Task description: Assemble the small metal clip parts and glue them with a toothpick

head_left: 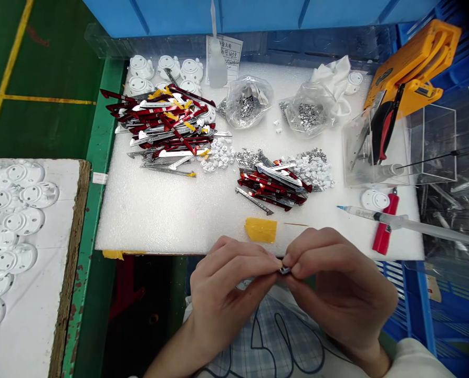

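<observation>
Hands (234, 281) pinch small part (284, 270) by near edge of foam sheet (171, 215)

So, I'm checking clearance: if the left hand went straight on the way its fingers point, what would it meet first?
With the small metallic piece at its fingertips, the left hand would most likely meet the right hand first, its fingertips being opposite; exact depth is unclear in this view.

I remotely counted two bare hands (230, 281), two small clear plastic bags (264, 102), one translucent squeeze bottle (217, 68), one blue-tipped plastic syringe (395, 221).
</observation>
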